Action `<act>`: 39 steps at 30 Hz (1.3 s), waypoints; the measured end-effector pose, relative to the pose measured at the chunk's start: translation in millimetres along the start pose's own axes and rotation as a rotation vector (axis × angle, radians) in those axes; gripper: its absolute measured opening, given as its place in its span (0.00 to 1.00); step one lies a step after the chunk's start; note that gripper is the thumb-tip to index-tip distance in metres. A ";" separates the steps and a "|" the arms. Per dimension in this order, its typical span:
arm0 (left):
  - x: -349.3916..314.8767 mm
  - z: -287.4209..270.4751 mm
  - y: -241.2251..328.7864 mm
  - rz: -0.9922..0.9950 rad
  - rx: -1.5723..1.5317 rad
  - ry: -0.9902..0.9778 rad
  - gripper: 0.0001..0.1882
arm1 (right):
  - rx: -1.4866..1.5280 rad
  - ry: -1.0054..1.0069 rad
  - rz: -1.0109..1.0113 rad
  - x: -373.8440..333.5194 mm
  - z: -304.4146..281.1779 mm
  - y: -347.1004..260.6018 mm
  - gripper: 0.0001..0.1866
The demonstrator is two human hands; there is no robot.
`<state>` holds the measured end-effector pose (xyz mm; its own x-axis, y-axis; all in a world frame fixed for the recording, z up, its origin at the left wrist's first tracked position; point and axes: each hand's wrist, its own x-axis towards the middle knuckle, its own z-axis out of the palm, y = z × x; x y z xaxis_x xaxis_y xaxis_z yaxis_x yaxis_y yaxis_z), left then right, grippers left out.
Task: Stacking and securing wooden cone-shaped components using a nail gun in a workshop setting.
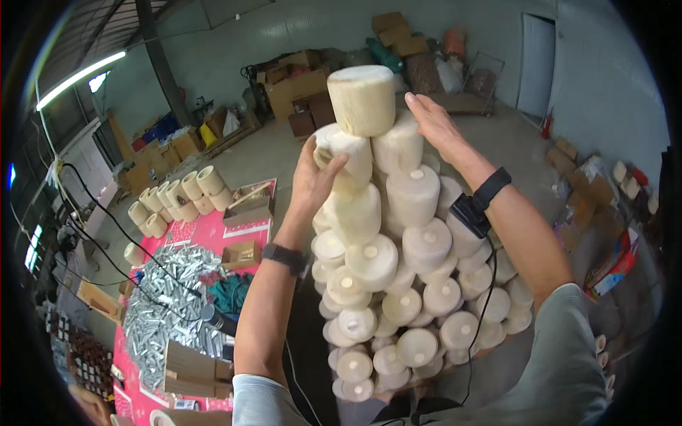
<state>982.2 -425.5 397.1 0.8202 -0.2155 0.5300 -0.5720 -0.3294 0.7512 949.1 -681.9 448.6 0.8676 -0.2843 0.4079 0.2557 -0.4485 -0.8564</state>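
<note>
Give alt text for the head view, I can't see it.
A person's left hand holds a pale cylinder below the top of a tall cylinder stack; the open right hand flanks its right. At left, metal parts lie heaped on a pink surface.

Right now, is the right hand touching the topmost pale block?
Apart: the head view shows a narrow strip of background between the right hand and the topmost pale block.

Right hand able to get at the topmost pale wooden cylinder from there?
Probably yes: the open right hand is near the topmost pale wooden cylinder, with nothing visible between them.
</note>
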 end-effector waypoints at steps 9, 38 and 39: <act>67.9 19.0 23.9 -0.021 -0.104 -0.043 0.53 | 0.052 -0.009 -0.031 63.9 42.7 25.6 0.42; 54.5 13.6 -62.1 -0.074 -0.544 -0.006 0.36 | -0.031 -0.033 0.042 -8.2 110.8 11.0 0.38; 56.9 21.8 -70.0 -0.077 -0.544 -0.014 0.36 | 0.057 -0.075 0.029 -2.9 116.1 19.0 0.39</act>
<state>1069.1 -434.8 366.1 0.8580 -0.2226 0.4629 -0.4312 0.1775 0.8846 1000.9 -591.2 394.4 0.9041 -0.2314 0.3593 0.2515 -0.3917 -0.8850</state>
